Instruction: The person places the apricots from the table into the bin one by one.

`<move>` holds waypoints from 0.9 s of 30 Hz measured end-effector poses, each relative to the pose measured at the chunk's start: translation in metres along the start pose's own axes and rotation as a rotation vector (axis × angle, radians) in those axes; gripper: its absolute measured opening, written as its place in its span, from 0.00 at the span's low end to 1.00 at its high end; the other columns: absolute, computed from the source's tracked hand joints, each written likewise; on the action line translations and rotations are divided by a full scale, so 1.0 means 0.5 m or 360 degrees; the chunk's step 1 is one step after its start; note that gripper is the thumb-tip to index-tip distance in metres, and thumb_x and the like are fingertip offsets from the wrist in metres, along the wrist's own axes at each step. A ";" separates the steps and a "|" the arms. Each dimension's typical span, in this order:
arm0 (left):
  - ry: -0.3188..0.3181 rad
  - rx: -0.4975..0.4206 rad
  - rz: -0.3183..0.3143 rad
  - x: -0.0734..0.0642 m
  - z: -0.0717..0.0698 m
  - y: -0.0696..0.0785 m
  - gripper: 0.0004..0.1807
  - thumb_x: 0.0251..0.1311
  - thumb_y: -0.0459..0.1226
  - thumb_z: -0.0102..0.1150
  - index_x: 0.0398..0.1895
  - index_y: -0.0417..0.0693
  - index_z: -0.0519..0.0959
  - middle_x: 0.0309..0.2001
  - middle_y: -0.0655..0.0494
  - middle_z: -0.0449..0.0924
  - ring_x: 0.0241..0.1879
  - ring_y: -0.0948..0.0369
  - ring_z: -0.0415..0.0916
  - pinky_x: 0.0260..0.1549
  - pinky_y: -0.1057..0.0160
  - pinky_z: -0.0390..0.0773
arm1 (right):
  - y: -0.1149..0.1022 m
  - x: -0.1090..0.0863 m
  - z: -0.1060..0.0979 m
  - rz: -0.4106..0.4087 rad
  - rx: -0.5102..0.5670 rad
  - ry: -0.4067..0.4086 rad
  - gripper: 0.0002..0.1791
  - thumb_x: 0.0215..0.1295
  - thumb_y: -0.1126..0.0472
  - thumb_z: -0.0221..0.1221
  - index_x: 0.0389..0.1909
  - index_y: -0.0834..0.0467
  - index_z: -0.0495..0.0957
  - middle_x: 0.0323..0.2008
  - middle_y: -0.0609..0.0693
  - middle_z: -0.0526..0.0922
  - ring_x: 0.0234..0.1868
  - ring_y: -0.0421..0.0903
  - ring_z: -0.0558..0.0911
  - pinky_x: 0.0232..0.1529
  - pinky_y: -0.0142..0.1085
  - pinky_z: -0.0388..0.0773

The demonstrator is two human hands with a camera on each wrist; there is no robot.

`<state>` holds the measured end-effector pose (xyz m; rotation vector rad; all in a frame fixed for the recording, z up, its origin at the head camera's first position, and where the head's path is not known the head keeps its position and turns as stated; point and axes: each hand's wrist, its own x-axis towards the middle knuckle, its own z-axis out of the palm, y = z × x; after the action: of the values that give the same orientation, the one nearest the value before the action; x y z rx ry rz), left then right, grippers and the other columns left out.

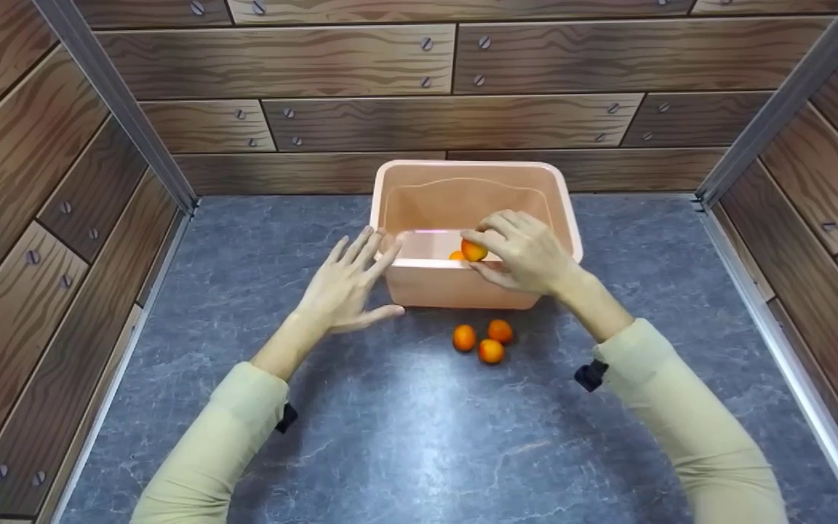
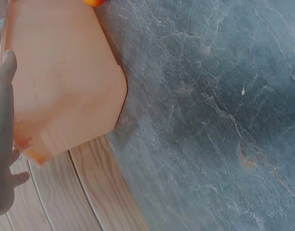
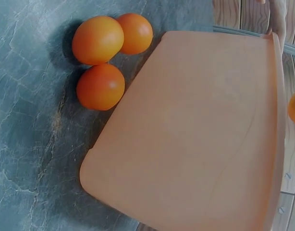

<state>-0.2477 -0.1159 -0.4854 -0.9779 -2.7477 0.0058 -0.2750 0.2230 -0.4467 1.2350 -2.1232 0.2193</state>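
A pinkish-orange plastic bin (image 1: pixel 463 287) stands near the back wall. Over its front rim my right hand (image 1: pixel 532 251) pinches an orange fruit (image 1: pixel 473 249) between thumb and fingers. Another orange fruit (image 1: pixel 456 255) shows partly inside the bin. My left hand (image 1: pixel 342 284) is spread at the bin's left front corner, its fingers straight; whether the fingertips touch the rim I cannot tell. On the table before the bin lie three more orange fruits (image 1: pixel 491 351), close together; the right wrist view shows the trio (image 3: pixel 100 86) beside the bin wall (image 3: pixel 186 125).
The bin rests on a dark grey marbled tabletop (image 1: pixel 419 437). Wood-patterned panels (image 1: pixel 361 62) rise at the back and both sides, with metal strips (image 1: pixel 790 349) along the side edges. A small black device (image 1: pixel 591 375) is strapped at my right wrist.
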 end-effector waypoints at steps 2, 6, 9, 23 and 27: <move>0.0006 -0.0006 0.0001 0.000 0.000 0.000 0.59 0.63 0.75 0.50 0.88 0.58 0.42 0.85 0.41 0.53 0.86 0.45 0.49 0.80 0.37 0.61 | 0.004 -0.002 0.002 0.0017 0.0006 -0.0012 0.23 0.65 0.50 0.69 0.57 0.57 0.85 0.44 0.57 0.87 0.44 0.56 0.85 0.46 0.48 0.85; 0.0013 0.0000 0.0004 0.000 -0.001 0.001 0.59 0.63 0.76 0.48 0.88 0.58 0.42 0.84 0.41 0.54 0.86 0.45 0.50 0.79 0.38 0.62 | 0.014 -0.005 0.005 0.0060 0.0028 -0.0007 0.24 0.65 0.50 0.69 0.57 0.57 0.85 0.45 0.58 0.87 0.44 0.57 0.85 0.49 0.49 0.85; 0.0008 0.0015 0.0003 0.000 -0.001 0.001 0.59 0.63 0.78 0.44 0.88 0.59 0.41 0.84 0.41 0.55 0.86 0.45 0.50 0.79 0.38 0.62 | 0.022 -0.007 0.005 0.0081 0.0019 -0.0009 0.24 0.64 0.50 0.70 0.57 0.57 0.85 0.46 0.58 0.86 0.45 0.57 0.85 0.49 0.50 0.86; 0.0009 0.0029 0.0008 0.000 -0.001 0.000 0.59 0.63 0.78 0.44 0.88 0.58 0.42 0.84 0.41 0.55 0.86 0.46 0.50 0.80 0.38 0.62 | 0.049 -0.018 0.014 0.0202 0.0015 -0.0112 0.24 0.65 0.50 0.69 0.58 0.56 0.84 0.46 0.58 0.86 0.46 0.58 0.85 0.48 0.51 0.85; 0.0001 0.0043 0.0010 0.000 -0.001 0.000 0.59 0.64 0.77 0.44 0.88 0.57 0.44 0.85 0.42 0.55 0.86 0.46 0.50 0.79 0.38 0.62 | 0.053 -0.019 0.016 0.0258 0.0043 -0.0127 0.24 0.65 0.49 0.69 0.58 0.56 0.84 0.46 0.58 0.86 0.45 0.58 0.85 0.48 0.51 0.85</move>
<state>-0.2476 -0.1161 -0.4848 -0.9791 -2.7366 0.0432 -0.2972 0.2402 -0.4540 1.1034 -2.2989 0.2742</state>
